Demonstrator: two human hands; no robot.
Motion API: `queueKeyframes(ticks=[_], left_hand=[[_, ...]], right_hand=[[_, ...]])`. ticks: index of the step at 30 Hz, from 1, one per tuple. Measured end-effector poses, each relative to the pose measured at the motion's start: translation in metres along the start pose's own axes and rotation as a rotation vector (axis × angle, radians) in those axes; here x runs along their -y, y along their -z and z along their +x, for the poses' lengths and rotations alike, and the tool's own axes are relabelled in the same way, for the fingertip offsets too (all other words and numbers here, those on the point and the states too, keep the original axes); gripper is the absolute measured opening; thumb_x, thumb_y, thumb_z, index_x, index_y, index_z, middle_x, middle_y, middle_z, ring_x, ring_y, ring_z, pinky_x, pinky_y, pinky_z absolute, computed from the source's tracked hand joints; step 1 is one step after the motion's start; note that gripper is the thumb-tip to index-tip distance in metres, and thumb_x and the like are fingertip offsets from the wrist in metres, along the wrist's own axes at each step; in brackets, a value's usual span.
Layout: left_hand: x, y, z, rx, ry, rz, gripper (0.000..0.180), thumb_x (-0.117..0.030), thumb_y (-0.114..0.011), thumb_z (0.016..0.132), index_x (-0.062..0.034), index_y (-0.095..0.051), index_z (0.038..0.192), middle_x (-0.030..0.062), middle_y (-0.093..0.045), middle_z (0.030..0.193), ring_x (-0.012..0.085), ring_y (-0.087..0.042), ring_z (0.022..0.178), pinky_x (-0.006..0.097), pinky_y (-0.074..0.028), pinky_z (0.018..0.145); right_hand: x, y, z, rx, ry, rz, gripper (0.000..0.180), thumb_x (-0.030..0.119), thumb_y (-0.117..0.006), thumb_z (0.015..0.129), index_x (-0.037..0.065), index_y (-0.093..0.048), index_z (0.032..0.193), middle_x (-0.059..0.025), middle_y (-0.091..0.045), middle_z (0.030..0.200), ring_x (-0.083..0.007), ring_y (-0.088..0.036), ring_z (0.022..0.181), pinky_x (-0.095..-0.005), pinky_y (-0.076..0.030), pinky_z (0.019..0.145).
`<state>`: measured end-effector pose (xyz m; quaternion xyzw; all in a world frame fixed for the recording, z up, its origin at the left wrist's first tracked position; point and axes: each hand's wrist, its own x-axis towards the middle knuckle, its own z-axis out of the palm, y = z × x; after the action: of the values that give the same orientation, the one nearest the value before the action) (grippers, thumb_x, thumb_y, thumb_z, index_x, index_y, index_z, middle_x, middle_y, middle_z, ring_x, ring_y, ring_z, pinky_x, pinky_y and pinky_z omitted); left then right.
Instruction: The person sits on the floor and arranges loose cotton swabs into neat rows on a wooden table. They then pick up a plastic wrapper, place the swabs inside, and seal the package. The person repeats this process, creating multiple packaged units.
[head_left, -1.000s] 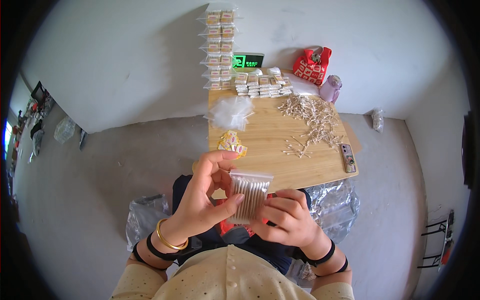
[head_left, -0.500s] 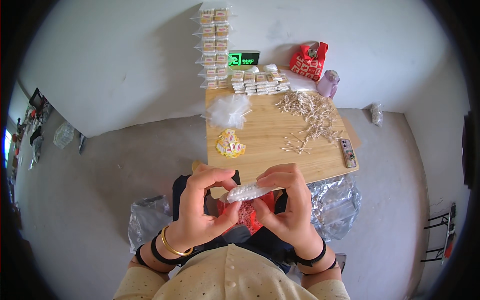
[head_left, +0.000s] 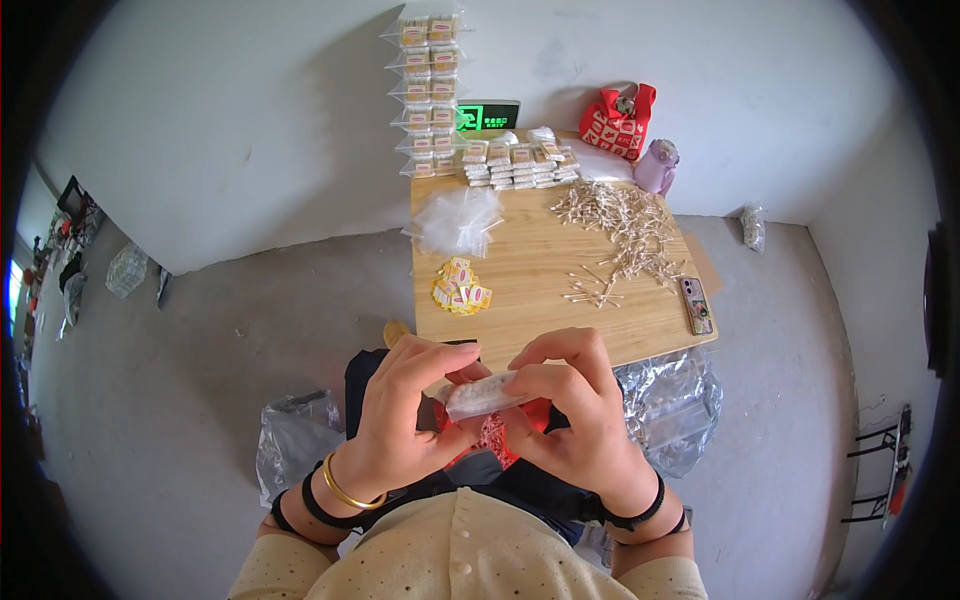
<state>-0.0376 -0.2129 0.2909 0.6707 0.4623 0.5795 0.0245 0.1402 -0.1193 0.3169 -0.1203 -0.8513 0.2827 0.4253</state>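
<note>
Hands meet above the lap, both pinching one small clear plastic packet of cotton swabs (head_left: pixel 482 394) held level between them. The left hand (head_left: pixel 405 410) grips its left end with thumb and fingertips closed on it; the right hand (head_left: pixel 575 405) curls over the right end, fingers clamped, seemingly to press the open edge flat. Just beyond lies a low pale bamboo-topped table (head_left: pixel 530 290), keeping supplies within reach: a loose heap of thin white-tipped wooden swabs (head_left: pixel 620 230), a crinkly pile of empty clear bags (head_left: pixel 458 220), small yellow paper labels (head_left: pixel 460 288), and neat stacks of filled packets (head_left: pixel 515 165) at the far edge.
</note>
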Motion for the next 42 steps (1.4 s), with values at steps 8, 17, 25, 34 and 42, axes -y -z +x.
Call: queueKeyframes(ticks=[8, 17, 25, 34, 42], left_hand=[[-0.005, -0.005, -0.006, -0.010, 0.085, -0.039, 0.073, 0.009, -0.082, 0.071, -0.0053, -0.050, 0.135, 0.0093, -0.070, 0.099, 0.0217, -0.068, 0.087, 0.035, -0.052, 0.077], [-0.024, -0.016, -0.004, -0.062, -0.123, 0.341, 0.068, 0.013, -0.079, 0.072, -0.0043, -0.051, 0.131, 0.0114, -0.068, 0.096, 0.0222, -0.069, 0.081, 0.032, -0.054, 0.074], [-0.049, -0.024, -0.018, -0.151, 0.043, 0.067, 0.066, 0.009, -0.079, 0.076, -0.0062, -0.052, 0.135, 0.0088, -0.068, 0.097, 0.0191, -0.067, 0.085, 0.030, -0.055, 0.074], [-0.075, -0.018, -0.025, -0.074, 0.359, -0.469, 0.069, 0.001, -0.082, 0.082, -0.0074, -0.043, 0.139, 0.0046, -0.063, 0.098, 0.0116, -0.065, 0.092, 0.026, -0.056, 0.077], [-0.075, -0.018, -0.028, -0.109, 0.337, -0.368, 0.071, 0.006, -0.080, 0.081, -0.0091, -0.043, 0.139, 0.0030, -0.059, 0.100, 0.0117, -0.061, 0.095, 0.025, -0.054, 0.078]], right_hand=[[0.009, 0.005, 0.003, 0.024, -0.076, -0.048, 0.037, 0.000, -0.079, 0.068, 0.010, -0.064, 0.100, -0.0096, -0.058, 0.104, -0.0296, -0.062, 0.086, -0.0396, -0.052, 0.073], [0.024, 0.004, -0.004, -0.037, -0.170, 0.038, 0.029, -0.005, -0.072, 0.073, 0.004, -0.060, 0.099, -0.0126, -0.055, 0.108, -0.0329, -0.063, 0.094, -0.0411, -0.054, 0.080], [0.035, 0.006, -0.024, -0.083, -0.192, 0.190, 0.025, -0.004, -0.069, 0.075, 0.002, -0.060, 0.098, -0.0128, -0.052, 0.106, -0.0283, -0.063, 0.095, -0.0399, -0.055, 0.085], [0.054, 0.028, -0.035, 0.041, -0.255, 0.260, 0.019, 0.001, -0.067, 0.081, -0.002, -0.060, 0.098, -0.0132, -0.054, 0.104, -0.0255, -0.063, 0.092, -0.0367, -0.057, 0.079], [0.073, 0.040, -0.021, 0.146, -0.176, -0.070, 0.023, 0.007, -0.071, 0.078, -0.002, -0.061, 0.097, -0.0166, -0.060, 0.099, -0.0351, -0.066, 0.085, -0.0421, -0.055, 0.078]])
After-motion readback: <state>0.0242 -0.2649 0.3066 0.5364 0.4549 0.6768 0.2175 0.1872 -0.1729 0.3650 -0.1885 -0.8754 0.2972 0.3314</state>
